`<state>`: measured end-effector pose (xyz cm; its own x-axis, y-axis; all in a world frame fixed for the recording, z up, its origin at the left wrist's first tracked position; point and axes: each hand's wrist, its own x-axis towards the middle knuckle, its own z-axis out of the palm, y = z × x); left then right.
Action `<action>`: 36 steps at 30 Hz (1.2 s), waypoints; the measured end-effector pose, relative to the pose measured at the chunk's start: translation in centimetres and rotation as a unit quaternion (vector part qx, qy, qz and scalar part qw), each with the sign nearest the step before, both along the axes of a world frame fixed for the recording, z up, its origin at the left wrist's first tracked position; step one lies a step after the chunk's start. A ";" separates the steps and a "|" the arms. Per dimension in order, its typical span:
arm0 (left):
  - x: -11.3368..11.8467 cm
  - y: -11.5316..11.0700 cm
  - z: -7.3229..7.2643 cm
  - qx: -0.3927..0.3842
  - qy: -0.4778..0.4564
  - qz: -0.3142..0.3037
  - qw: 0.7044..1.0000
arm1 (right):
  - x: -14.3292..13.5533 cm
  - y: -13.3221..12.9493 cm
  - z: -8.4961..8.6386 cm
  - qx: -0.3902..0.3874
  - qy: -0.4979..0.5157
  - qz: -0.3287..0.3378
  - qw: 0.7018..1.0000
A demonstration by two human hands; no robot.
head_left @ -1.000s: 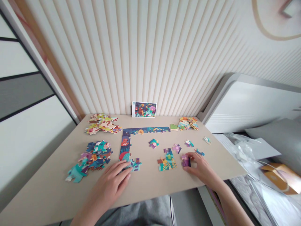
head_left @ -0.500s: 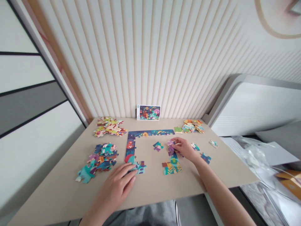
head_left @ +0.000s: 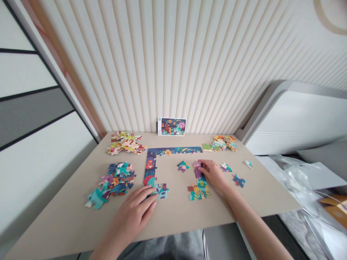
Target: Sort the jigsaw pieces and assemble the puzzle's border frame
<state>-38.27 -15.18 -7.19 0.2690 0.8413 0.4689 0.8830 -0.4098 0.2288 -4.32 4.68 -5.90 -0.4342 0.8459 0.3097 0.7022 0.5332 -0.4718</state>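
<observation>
My left hand (head_left: pixel 139 206) lies with its fingers stretched out over the lower left corner of the partly joined puzzle frame (head_left: pixel 150 163), partly covering a teal puzzle piece (head_left: pixel 162 191). At the right, my right hand (head_left: pixel 213 173) has thumb and fingers bent around a purple puzzle piece (head_left: pixel 197 169). This piece sits against the upper end of a joined section (head_left: pixel 202 193) with yellow plants, and the hand hides part of it. One loose piece (head_left: pixel 183 166) with teal and purple lies inside the frame, left of my right hand.
A picture card (head_left: pixel 173 126) stands against the ribbed wall. Puzzle piece piles lie at the back left (head_left: pixel 126 143), front left (head_left: pixel 114 182) and back right (head_left: pixel 221 143). Loose pieces, including a blue one (head_left: pixel 239 180), lie right of my right hand. Clear plastic (head_left: pixel 291 177) lies beyond the table's right edge.
The purple piece has been turned and now lines up with the section below it; my right hand has shifted slightly with it. My left hand stays in place. The view has tilted a little.
</observation>
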 end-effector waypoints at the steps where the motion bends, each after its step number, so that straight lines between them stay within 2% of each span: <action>1: 0.0 0.0 0.0 0.000 0.003 0.000 1.000 | 0.1 0.0 0.0 0.014 -0.015 0.007 1.000; 9: -0.1 0.1 -0.2 0.004 0.013 -0.003 1.000 | 0.1 -0.4 0.3 0.091 -0.103 0.002 0.991; 13: -0.1 0.1 -0.1 0.005 0.004 -0.006 1.000 | -0.1 -1.2 0.6 0.109 -0.114 0.046 0.986; 17: -0.1 0.1 -0.2 0.004 0.001 -0.005 1.000 | 0.3 -1.6 0.7 0.095 -0.089 0.079 0.988; 25: -0.1 0.1 -0.1 0.008 0.010 -0.007 1.000 | 0.8 -1.0 0.3 0.052 -0.045 0.084 0.994; 31: -0.1 0.2 -0.1 0.011 0.019 -0.006 1.000 | 0.3 -3.9 1.9 0.082 -0.112 0.072 0.988; 36: -0.1 0.2 -0.3 0.003 0.012 -0.003 1.000 | 1.8 -6.6 1.0 0.077 -0.116 0.069 0.988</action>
<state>-38.34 -15.02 -7.45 0.2856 0.8369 0.4669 0.8857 -0.4165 0.2048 -2.51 -1.87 -4.93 -0.6172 0.7236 0.3088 0.6970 0.6850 -0.2121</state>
